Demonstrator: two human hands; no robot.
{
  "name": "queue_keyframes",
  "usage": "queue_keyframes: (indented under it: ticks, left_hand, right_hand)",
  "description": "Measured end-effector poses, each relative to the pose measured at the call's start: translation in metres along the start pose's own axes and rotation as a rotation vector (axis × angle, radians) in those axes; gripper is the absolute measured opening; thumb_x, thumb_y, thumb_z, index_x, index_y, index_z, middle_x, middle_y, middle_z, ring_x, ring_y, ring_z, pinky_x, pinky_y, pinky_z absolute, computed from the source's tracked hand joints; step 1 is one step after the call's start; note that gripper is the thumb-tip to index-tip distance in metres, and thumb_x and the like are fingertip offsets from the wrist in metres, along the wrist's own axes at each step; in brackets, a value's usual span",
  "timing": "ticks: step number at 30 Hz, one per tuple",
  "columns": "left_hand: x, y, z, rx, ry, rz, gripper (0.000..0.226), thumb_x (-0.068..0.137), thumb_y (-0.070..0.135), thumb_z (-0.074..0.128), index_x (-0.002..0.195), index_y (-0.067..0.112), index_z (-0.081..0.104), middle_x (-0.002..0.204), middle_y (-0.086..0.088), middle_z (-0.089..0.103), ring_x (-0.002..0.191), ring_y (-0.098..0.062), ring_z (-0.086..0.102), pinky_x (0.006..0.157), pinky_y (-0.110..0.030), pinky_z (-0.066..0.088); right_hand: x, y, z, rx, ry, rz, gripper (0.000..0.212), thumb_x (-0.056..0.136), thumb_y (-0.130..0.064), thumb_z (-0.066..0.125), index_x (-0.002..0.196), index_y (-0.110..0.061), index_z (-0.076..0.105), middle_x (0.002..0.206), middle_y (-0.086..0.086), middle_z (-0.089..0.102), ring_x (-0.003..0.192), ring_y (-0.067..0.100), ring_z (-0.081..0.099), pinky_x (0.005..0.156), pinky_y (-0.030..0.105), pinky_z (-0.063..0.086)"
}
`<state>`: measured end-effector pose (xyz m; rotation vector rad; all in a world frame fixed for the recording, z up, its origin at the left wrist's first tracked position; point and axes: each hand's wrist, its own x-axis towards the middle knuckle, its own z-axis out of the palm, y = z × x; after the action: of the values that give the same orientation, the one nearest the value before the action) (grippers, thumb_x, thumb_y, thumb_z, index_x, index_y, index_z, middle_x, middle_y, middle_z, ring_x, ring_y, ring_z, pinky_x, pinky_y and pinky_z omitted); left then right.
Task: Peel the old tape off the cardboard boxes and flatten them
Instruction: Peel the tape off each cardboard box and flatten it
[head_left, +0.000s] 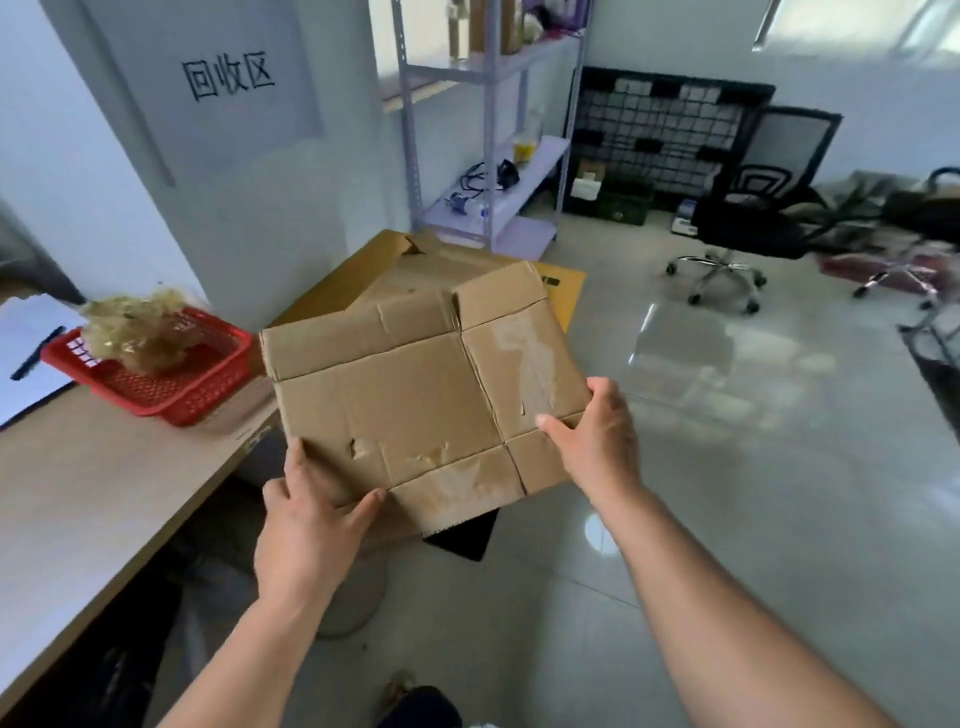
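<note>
At nine o'clock, the tape wad (137, 332) is sitting in the red basket (208, 387). Your left hand (311, 514) is pinching the flattened box (415, 395) at its seven-o'clock corner, and your right hand (597, 441) is clamping the three-o'clock edge. It's hanging mid-air, scuffed and seemingly tape-free. Next, I reckon, it's going squarely onto the pile (358, 275) at twelve.
</note>
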<state>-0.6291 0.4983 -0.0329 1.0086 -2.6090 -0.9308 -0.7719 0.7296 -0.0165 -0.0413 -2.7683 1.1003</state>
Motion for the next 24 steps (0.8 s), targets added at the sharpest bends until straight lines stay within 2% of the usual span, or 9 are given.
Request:
queue_keyframes:
  ticks: [6, 10, 15, 19, 24]
  left_hand:
    - [0.025, 0.073, 0.063, 0.012, -0.068, 0.174, 0.105, 0.073, 0.057, 0.072, 0.151, 0.024, 0.01, 0.127, -0.016, 0.041, 0.106, -0.041, 0.054, 0.079, -0.044, 0.045]
    - [0.048, 0.119, 0.109, 0.011, -0.112, 0.225, 0.104, 0.074, 0.056, 0.072, 0.151, 0.024, 0.011, 0.129, -0.018, 0.041, 0.104, -0.04, 0.055, 0.071, -0.04, 0.04]
    - [0.09, 0.17, 0.155, -0.047, -0.085, 0.221, 0.103, 0.073, 0.052, 0.075, 0.151, 0.023, 0.015, 0.128, -0.019, 0.043, 0.103, -0.039, 0.054, 0.072, -0.035, 0.038]
    - [0.128, 0.201, 0.178, -0.043, -0.052, 0.136, 0.103, 0.072, 0.054, 0.074, 0.15, 0.025, 0.015, 0.129, -0.019, 0.043, 0.104, -0.039, 0.054, 0.068, -0.033, 0.036]
    - [0.17, 0.225, 0.19, -0.045, -0.028, 0.061, 0.103, 0.072, 0.059, 0.071, 0.15, 0.029, 0.011, 0.127, -0.016, 0.041, 0.102, -0.039, 0.055, 0.075, -0.039, 0.048]
  right_hand:
    - [0.041, 0.061, -0.044, -0.027, 0.134, 0.105, 0.07, 0.076, -0.034, 0.075, 0.129, -0.004, 0.04, 0.128, 0.015, 0.051, 0.119, 0.032, 0.047, 0.095, 0.035, 0.038]
    - [0.087, 0.093, -0.063, -0.068, 0.185, 0.142, 0.07, 0.077, -0.035, 0.074, 0.13, -0.005, 0.039, 0.128, 0.015, 0.05, 0.12, 0.033, 0.046, 0.095, 0.035, 0.036]
    - [0.168, 0.111, -0.066, -0.086, 0.164, 0.138, 0.07, 0.077, -0.034, 0.075, 0.13, -0.005, 0.039, 0.127, 0.016, 0.05, 0.119, 0.033, 0.046, 0.096, 0.036, 0.036]
    - [0.244, 0.106, -0.058, -0.087, 0.088, 0.094, 0.07, 0.077, -0.035, 0.074, 0.13, -0.007, 0.038, 0.127, 0.015, 0.05, 0.12, 0.032, 0.045, 0.098, 0.036, 0.036]
    - [0.317, 0.093, -0.036, -0.077, 0.036, 0.008, 0.07, 0.077, -0.036, 0.074, 0.13, -0.007, 0.038, 0.127, 0.014, 0.05, 0.12, 0.032, 0.045, 0.097, 0.036, 0.036]
